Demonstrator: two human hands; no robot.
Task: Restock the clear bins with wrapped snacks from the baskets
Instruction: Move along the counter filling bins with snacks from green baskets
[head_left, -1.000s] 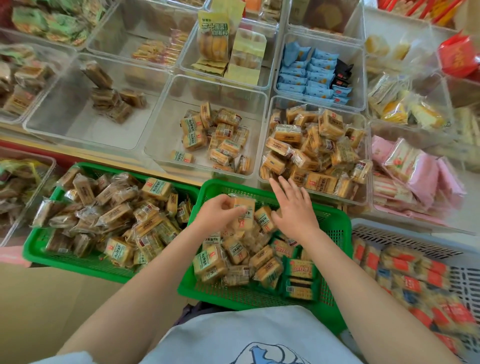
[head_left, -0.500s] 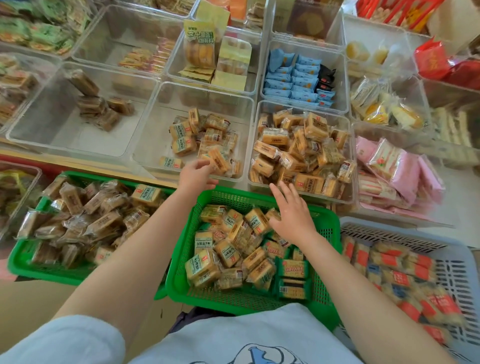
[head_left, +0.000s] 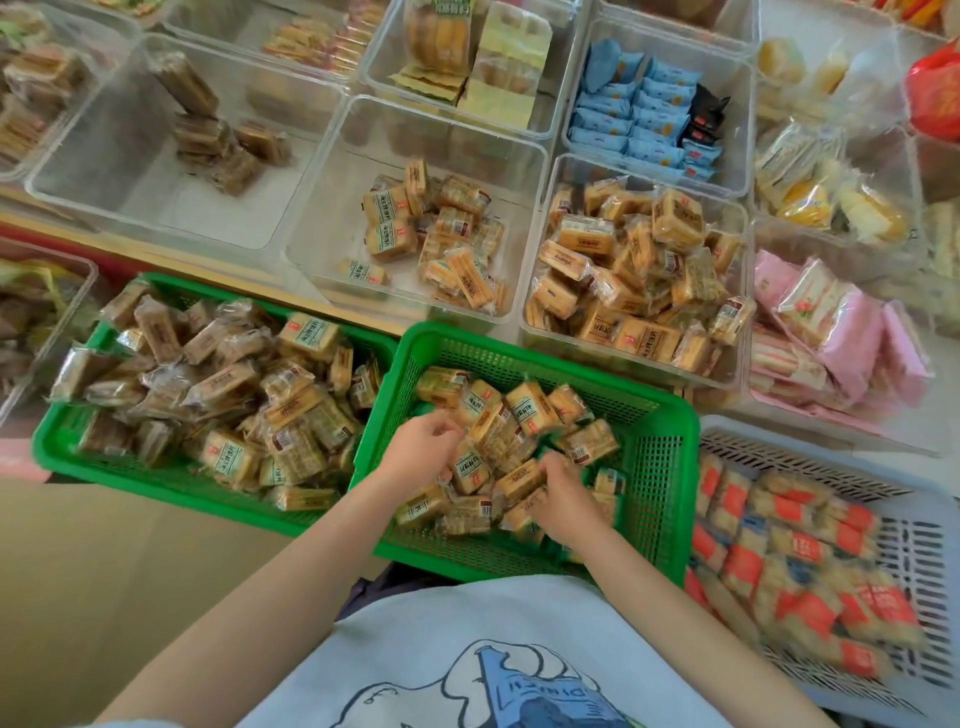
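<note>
- Both hands are seen inside the middle green basket, down among the wrapped snacks heaped there.
- The left hand is curled, its fingers closed round a packet near the middle of the heap.
- The right hand is curled too, and packets at the near side of the heap are gripped by it; how many are held cannot be told, since the picture is blurred there.
- The packets are judged to be light and small, with a stiff biscuit inside and a slick, crinkly film outside, so that several can be gathered at once.
- The contents are thought brittle; a packet is best taken across its flat faces and not crushed at the corners, nor lifted by the loose sealed ends, which may slip.
- The half-filled clear bin of matching green-labelled packets lies just beyond the basket's far rim, well apart from both hands.
- A fuller clear bin of orange-labelled packets stands to its right.
- More snacks are kept in a second green basket on the left and a grey basket on the right.
</note>
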